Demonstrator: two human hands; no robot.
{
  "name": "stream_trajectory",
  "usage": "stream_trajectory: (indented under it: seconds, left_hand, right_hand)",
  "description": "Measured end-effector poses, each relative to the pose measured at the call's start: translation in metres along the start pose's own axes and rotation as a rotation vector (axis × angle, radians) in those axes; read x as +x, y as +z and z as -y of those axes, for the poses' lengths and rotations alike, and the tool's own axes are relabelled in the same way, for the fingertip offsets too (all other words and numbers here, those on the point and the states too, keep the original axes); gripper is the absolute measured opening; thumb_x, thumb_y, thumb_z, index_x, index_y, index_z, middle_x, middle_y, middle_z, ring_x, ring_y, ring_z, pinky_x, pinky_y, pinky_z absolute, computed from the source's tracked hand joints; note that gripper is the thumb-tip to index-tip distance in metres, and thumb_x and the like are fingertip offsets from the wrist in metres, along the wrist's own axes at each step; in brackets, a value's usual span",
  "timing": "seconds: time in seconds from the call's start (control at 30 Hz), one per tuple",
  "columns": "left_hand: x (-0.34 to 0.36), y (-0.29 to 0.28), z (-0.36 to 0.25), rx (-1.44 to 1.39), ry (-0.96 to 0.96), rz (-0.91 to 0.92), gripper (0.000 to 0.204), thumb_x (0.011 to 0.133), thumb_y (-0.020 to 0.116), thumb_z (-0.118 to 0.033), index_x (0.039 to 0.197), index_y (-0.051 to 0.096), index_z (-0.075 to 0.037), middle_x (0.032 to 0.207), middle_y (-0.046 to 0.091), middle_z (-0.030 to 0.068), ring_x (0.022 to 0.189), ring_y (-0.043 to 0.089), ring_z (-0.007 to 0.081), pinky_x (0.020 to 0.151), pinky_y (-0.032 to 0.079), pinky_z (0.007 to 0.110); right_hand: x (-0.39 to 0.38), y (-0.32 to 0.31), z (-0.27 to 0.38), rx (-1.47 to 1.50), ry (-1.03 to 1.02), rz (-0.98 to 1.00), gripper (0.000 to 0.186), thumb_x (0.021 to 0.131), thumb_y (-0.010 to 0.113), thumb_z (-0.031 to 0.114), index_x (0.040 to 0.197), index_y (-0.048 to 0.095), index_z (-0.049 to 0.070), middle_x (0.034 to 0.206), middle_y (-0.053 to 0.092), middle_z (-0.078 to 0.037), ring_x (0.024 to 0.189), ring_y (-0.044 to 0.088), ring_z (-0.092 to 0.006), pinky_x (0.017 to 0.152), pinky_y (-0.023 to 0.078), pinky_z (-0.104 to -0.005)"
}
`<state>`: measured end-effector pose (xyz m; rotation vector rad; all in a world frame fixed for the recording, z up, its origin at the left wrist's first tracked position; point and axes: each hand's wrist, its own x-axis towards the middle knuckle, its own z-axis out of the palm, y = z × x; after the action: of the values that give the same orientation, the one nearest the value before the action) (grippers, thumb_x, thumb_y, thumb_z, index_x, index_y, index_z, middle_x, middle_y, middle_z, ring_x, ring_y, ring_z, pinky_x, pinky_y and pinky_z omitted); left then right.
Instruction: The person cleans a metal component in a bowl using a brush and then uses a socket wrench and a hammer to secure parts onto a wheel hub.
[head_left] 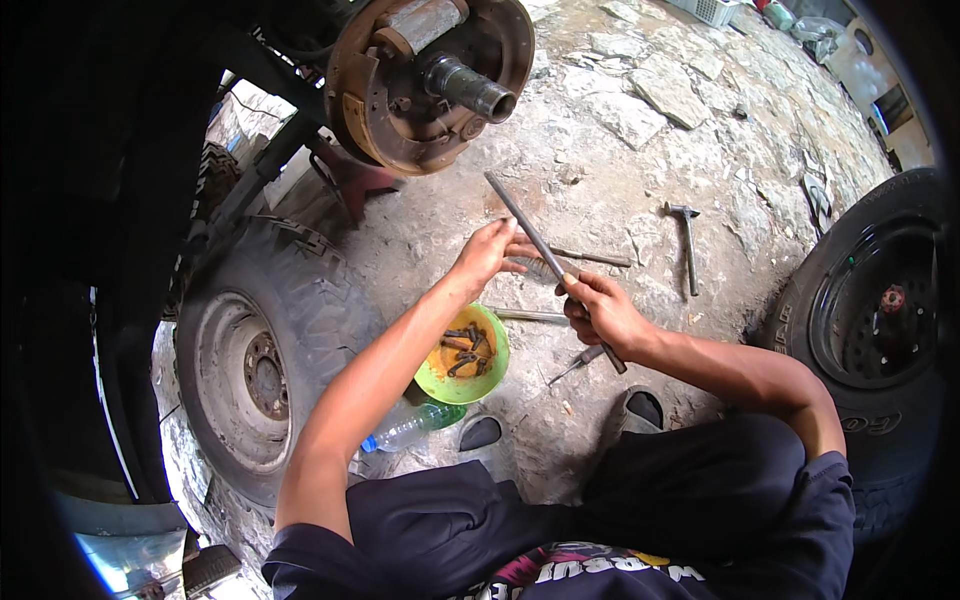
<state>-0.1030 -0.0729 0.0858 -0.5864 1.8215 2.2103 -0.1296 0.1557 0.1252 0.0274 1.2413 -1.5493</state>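
My right hand point(602, 318) is wrapped round a long dark metal rod point(540, 245), which slants from upper left to lower right in front of me. My left hand point(487, 256) is beside the rod's upper half, its fingers apart and the thumb close to the metal; whether it touches I cannot tell. Beneath the hands lie a thin bar point(592, 257), another metal bar point(530, 316) and a screwdriver point(577, 364). Left of them, a green bowl point(497, 385) holds several dark metal parts in an orange-brown substance. Ahead hangs a rusty wheel hub with brake shoes point(430, 90).
A hammer point(688, 250) lies on the rough stone ground to the right. One wheel point(245, 370) stands at the left, another tyre point(850, 300) at the right. A plastic bottle point(405, 428) lies by the bowl. A red jack stand point(350, 180) is under the vehicle.
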Motion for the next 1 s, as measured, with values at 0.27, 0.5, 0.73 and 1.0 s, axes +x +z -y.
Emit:
stream_trajectory:
  seconds: [0.27, 0.5, 0.73, 1.0]
  left_hand:
    - [-0.013, 0.007, -0.006, -0.116, 0.137, -0.170, 0.023, 0.100, 0.051, -0.025, 0.112, 0.058, -0.006, 0.104, 0.070, 0.0115, 0.088, 0.068, 0.0167, 0.077, 0.054, 0.032]
    - [0.000, -0.016, 0.013, 0.192, -0.048, -0.145, 0.034, 0.098, 0.053, -0.028, 0.117, 0.055, 0.000, 0.108, 0.068, 0.0137, 0.091, 0.066, 0.0178, 0.074, 0.054, 0.031]
    - [0.006, -0.008, 0.042, 0.388, -0.154, -0.005, 0.035, 0.098, 0.053, -0.026, 0.123, 0.052, -0.002, 0.107, 0.068, 0.0109, 0.090, 0.065, 0.0156, 0.074, 0.051, 0.031]
    - [0.000, -0.025, 0.051, 0.430, -0.144, 0.009, 0.035, 0.097, 0.052, -0.023, 0.124, 0.053, -0.001, 0.104, 0.070, 0.0083, 0.084, 0.064, 0.0123, 0.071, 0.050, 0.028]
  right_hand:
    - [0.003, -0.011, -0.010, -0.203, -0.040, 0.155, 0.031, 0.101, 0.049, 0.036, 0.100, 0.052, 0.005, 0.065, 0.046, 0.002, 0.046, 0.039, -0.0083, 0.041, 0.031, -0.0248]
    - [0.066, -0.119, -0.009, -1.254, -0.378, -0.239, 0.037, 0.098, 0.054, 0.034, 0.092, 0.066, -0.001, 0.068, 0.061, -0.020, 0.060, 0.059, -0.0296, 0.059, 0.046, -0.0438]
    - [0.090, -0.171, -0.033, -1.563, -0.683, -0.366, 0.022, 0.095, 0.053, 0.024, 0.103, 0.061, 0.005, 0.103, 0.061, -0.020, 0.097, 0.058, -0.0387, 0.082, 0.046, -0.0460]
    - [0.082, -0.110, -0.088, -2.020, -0.463, 0.066, 0.038, 0.094, 0.055, 0.037, 0.112, 0.052, 0.004, 0.111, 0.057, -0.019, 0.103, 0.058, -0.0321, 0.095, 0.042, -0.0458]
